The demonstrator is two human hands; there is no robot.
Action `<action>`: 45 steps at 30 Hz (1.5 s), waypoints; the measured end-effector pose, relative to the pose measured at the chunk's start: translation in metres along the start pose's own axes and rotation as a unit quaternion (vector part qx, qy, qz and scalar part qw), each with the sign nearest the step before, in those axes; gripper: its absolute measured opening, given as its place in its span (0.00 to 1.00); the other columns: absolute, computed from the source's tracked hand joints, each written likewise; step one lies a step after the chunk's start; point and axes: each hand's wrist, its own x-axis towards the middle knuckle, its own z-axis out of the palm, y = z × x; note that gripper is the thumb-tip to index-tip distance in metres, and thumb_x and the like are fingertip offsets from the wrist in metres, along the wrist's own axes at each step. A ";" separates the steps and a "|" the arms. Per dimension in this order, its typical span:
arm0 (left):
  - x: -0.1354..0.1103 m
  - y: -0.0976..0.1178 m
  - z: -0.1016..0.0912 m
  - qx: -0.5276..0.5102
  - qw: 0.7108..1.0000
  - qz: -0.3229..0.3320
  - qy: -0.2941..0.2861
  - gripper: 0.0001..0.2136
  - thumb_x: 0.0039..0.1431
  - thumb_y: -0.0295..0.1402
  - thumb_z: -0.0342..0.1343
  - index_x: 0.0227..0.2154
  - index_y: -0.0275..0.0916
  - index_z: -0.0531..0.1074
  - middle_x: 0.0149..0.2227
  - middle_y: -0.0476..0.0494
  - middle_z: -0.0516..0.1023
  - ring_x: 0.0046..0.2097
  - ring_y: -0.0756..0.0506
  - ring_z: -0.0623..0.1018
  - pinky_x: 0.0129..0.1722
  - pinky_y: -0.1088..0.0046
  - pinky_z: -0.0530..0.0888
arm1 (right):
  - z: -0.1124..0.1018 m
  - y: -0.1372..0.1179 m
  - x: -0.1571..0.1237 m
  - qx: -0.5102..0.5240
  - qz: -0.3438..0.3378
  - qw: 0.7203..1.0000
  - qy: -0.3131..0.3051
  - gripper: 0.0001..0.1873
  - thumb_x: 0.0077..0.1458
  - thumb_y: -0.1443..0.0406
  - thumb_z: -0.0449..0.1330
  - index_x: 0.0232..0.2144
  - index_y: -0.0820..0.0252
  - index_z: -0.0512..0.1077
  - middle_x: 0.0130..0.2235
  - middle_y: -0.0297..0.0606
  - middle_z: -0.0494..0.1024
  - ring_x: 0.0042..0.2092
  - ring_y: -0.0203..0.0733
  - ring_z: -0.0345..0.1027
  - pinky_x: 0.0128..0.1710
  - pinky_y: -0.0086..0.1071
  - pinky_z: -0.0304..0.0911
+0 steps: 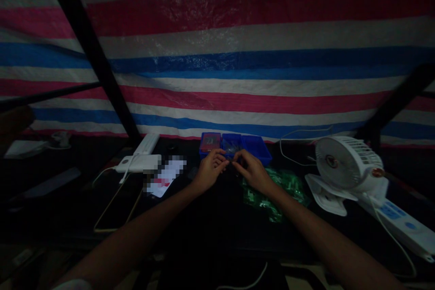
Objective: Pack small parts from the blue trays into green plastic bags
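My left hand (pixel 211 170) and my right hand (pixel 250 168) meet fingertip to fingertip above the dark table. Both have their fingers pinched around something small and dark that I cannot make out in the dim light. Just behind them stands a blue compartment tray (pixel 256 148). Its left compartment holds a reddish item (pixel 210 142), and the middle one holds a clear plastic bag (pixel 231 147), partly hidden by my fingers. Under my right wrist lies a spread of shiny green packets (pixel 288 183).
On the right stand a white fan (pixel 350 163) and a white power strip (pixel 404 222) with cables. At left lie a white power bank (pixel 139 163), a phone with a lit screen (pixel 166 176) and a dark phone-like slab (pixel 118 204). Striped sheeting (pixel 238 68) hangs behind.
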 end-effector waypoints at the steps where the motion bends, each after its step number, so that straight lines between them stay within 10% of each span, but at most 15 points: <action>1: 0.000 0.001 0.000 0.021 1.000 0.007 0.004 0.14 0.61 0.32 0.63 0.47 0.38 0.70 0.34 0.49 0.75 0.32 0.50 0.76 0.32 0.75 0.73 | 0.000 0.000 0.000 0.000 0.000 1.000 0.003 0.05 0.67 0.62 0.57 0.43 0.55 0.69 0.37 0.37 0.74 0.35 0.43 0.67 0.37 0.34 0.62; 45: -0.004 0.009 -0.002 0.150 0.987 0.058 -0.017 0.08 0.67 0.37 0.58 0.39 0.38 0.78 0.35 0.47 0.77 0.34 0.49 0.74 0.34 0.74 0.69 | 0.000 0.003 0.002 0.048 -0.005 0.998 0.027 0.04 0.65 0.65 0.58 0.43 0.54 0.70 0.39 0.36 0.75 0.41 0.44 0.70 0.41 0.35 0.63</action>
